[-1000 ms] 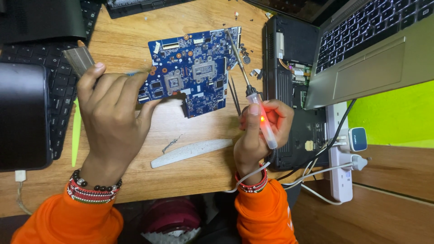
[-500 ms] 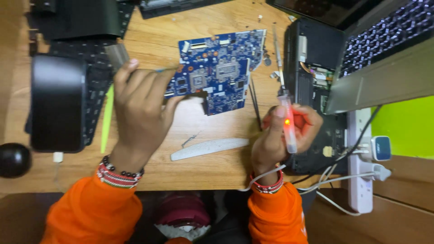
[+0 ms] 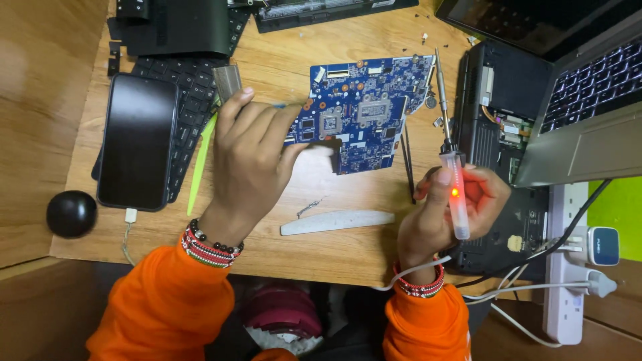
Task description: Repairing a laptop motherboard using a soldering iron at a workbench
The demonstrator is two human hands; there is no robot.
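Board: blue circuit board (image 3: 364,110) lies flat on wooden surface (image 3: 287,60), upper centre, between black keyboard (image 3: 190,87) and opened black laptop base (image 3: 498,134).
Left hand: left hand (image 3: 251,157) sits palm-down over board's left edge, fingers spread and touching the board; grip is loose, a thin bluish tool (image 3: 284,105) seems pinched near the fingertips, cannot tell how firmly.
Right hand: right hand (image 3: 451,204) has its grip closed around soldering iron (image 3: 451,160), translucent handle with a red light glowing, metal tip pointing up past board's right edge, not touching board.
Near board: grey flat pry strip (image 3: 338,222) lies just below board on surface; thin black tweezers (image 3: 406,164) lie beside board's right edge; small silver metal piece (image 3: 227,81) rests on keyboard just above left fingers.
Left side: dark phone (image 3: 137,150) lies face-up across keyboard, cable plugged at bottom; green strip (image 3: 199,164) beside it; black ball (image 3: 71,214) at surface's left edge.
Right side: silver laptop (image 3: 588,113) is open, resting partly over the black base; white power strip (image 3: 568,267) with plugged adapters and white cables lower right.
Wearer: orange sleeves (image 3: 167,307), beaded bracelets (image 3: 210,246) on both wrists.
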